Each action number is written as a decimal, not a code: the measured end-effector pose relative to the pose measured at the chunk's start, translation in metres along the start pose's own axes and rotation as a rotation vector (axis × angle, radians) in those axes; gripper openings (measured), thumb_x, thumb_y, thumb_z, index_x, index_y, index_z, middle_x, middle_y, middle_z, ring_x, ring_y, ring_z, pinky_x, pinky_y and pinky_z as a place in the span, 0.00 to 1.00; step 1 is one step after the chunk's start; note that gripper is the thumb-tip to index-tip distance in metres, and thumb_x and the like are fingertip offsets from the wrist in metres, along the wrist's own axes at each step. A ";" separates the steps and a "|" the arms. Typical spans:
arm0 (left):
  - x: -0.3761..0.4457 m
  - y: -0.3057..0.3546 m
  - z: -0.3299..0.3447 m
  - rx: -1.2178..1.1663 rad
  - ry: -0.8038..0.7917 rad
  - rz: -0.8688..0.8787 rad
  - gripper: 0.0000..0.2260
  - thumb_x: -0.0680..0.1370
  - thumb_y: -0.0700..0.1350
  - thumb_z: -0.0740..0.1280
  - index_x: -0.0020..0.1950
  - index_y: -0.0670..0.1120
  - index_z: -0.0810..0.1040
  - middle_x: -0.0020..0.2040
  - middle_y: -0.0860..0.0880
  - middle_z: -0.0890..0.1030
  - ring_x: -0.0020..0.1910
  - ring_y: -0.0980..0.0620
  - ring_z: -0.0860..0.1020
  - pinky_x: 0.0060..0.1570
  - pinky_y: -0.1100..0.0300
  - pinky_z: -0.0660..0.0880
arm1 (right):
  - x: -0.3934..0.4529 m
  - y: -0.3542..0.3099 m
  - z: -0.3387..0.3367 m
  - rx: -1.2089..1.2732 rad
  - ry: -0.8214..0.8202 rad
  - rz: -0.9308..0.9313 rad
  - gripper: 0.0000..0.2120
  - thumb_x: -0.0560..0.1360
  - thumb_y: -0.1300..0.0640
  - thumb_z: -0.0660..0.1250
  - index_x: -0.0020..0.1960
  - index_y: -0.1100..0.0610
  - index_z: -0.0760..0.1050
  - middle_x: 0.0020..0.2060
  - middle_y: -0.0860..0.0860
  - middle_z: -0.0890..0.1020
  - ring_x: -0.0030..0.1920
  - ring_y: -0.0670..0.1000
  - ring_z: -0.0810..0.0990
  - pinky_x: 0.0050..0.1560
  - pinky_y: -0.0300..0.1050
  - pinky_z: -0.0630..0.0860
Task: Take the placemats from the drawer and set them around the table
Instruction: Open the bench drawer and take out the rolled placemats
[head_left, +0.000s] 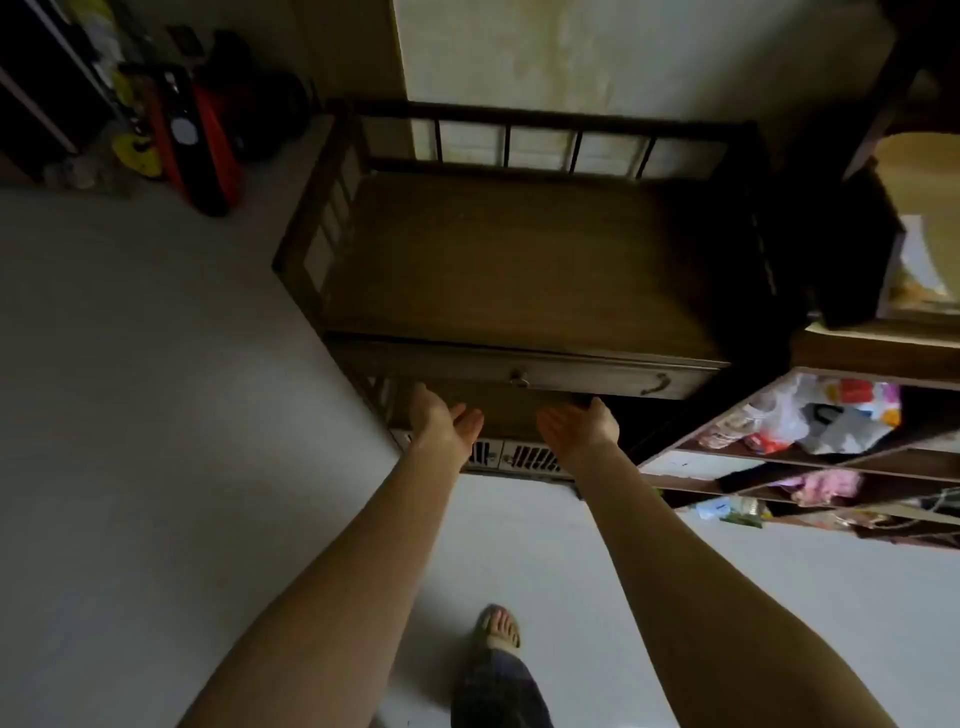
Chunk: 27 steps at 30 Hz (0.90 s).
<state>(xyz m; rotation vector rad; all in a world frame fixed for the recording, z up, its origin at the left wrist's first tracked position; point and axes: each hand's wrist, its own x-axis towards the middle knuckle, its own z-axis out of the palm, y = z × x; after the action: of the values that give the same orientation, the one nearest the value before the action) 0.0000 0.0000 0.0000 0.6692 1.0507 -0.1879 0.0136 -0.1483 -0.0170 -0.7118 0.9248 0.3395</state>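
A dark wooden cabinet (519, 260) with a railed top stands against the wall ahead. Its drawer (571, 371) has a round knob in the middle and a curved handle at the right, and its front looks shut or nearly so. My left hand (441, 423) and my right hand (579, 423) are both stretched out below the drawer front, palms up and facing each other, fingers apart, holding nothing. No placemats are in sight.
An open shelf unit (779, 457) with bags and cloths stands to the right of the cabinet. A red and black case (200, 140) and other clutter sit at the far left. Pale floor (156, 415) spreads to the left; my sandalled foot (498, 631) is below.
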 end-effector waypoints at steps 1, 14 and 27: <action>0.007 -0.001 0.005 -0.045 0.013 -0.014 0.28 0.82 0.58 0.53 0.76 0.43 0.57 0.70 0.38 0.67 0.67 0.38 0.70 0.68 0.46 0.68 | 0.010 -0.001 0.003 0.035 0.017 -0.002 0.27 0.83 0.50 0.46 0.75 0.66 0.54 0.73 0.64 0.62 0.71 0.63 0.64 0.71 0.54 0.63; 0.060 0.004 0.011 -0.301 -0.142 -0.010 0.35 0.77 0.68 0.52 0.77 0.47 0.59 0.75 0.41 0.64 0.74 0.40 0.62 0.72 0.43 0.59 | 0.065 -0.007 0.000 0.560 -0.144 -0.005 0.24 0.79 0.41 0.55 0.65 0.55 0.71 0.60 0.57 0.77 0.63 0.60 0.75 0.68 0.59 0.66; 0.029 0.005 -0.011 -0.041 -0.239 0.021 0.48 0.68 0.74 0.61 0.78 0.48 0.53 0.76 0.40 0.60 0.74 0.40 0.62 0.69 0.43 0.63 | 0.026 0.006 -0.018 0.379 -0.185 -0.015 0.48 0.71 0.30 0.59 0.78 0.58 0.47 0.75 0.60 0.58 0.75 0.62 0.57 0.71 0.64 0.59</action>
<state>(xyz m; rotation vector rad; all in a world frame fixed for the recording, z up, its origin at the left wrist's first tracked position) 0.0088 0.0155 -0.0260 0.6046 0.8161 -0.2218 0.0146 -0.1570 -0.0479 -0.3327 0.7780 0.2040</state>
